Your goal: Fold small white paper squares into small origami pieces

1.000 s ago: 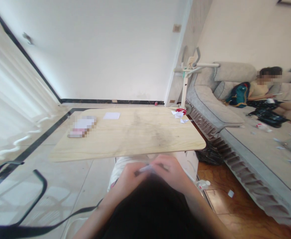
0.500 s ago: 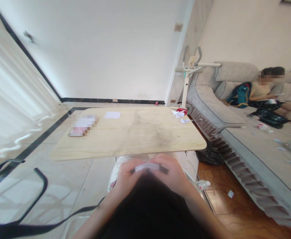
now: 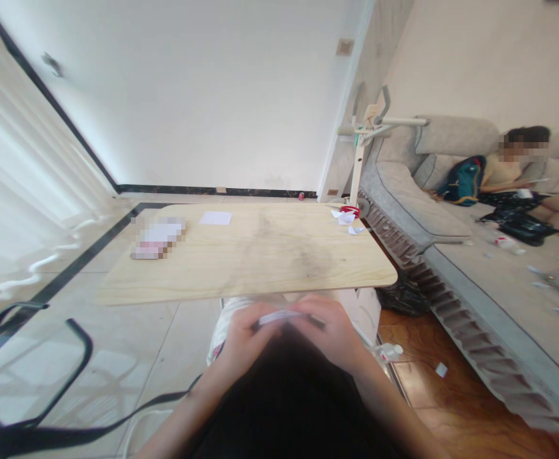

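Between my two hands, close to my body, is a small folded piece of white paper [image 3: 278, 315]. My left hand [image 3: 250, 331] pinches its left end, thumb on the near side. My right hand [image 3: 324, 325] grips the other end, its fingers curled round behind. Both hands are just below the near edge of the wooden table [image 3: 231, 261]. A flat white sheet of paper [image 3: 216, 218] lies near the table's far edge. Several folded white paper pieces [image 3: 343, 217] sit at the far right corner. Fold details in my hands are too blurred to tell.
A blurred-out stack [image 3: 159, 239] lies on the table's left side. To the right stand a grey sofa [image 3: 451, 223] with a seated person [image 3: 503, 169] and a white exercise machine [image 3: 358, 159]. A black bag [image 3: 406, 296] and a plastic bottle [image 3: 390, 352] are below right. A black-framed chair [image 3: 81, 344] is left.
The paper in my hands now looks narrower and a little tilted, and my right fingers have shifted slightly. The whole view has moved a little; things on the table stay put.
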Motion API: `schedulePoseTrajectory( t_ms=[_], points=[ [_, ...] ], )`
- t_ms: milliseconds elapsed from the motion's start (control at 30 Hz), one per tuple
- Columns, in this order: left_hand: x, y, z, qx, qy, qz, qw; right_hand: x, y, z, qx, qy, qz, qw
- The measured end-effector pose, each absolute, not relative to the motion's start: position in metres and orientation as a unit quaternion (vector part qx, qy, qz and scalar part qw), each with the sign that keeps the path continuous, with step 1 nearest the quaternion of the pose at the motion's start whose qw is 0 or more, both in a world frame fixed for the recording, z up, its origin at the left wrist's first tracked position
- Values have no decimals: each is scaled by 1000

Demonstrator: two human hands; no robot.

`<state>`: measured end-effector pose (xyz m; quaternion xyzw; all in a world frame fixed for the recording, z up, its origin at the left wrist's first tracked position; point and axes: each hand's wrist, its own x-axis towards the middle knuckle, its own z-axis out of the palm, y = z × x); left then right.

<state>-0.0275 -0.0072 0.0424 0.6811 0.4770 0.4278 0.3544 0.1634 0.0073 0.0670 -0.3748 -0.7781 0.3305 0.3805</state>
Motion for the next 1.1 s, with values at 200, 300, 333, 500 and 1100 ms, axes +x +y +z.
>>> schedulePoseTrajectory(
  t_ms=[200, 300, 333, 500, 1100],
  points=[
    [-27, -10, 45, 664, 482, 417, 389, 163, 10, 64, -387, -773, 357, 355],
    [-27, -10, 46, 655, 478, 411, 416, 163, 11, 62, -399, -764, 372, 345],
    [-27, -10, 46, 654, 473, 411, 423, 163, 11, 62, -401, -762, 376, 341],
    [-29, -7, 42, 638, 474, 415, 443, 163, 13, 59, -412, -753, 392, 330],
    [-21, -2, 31, 631, 509, 394, 433, 155, 19, 35, -434, -698, 449, 351]
  ],
)
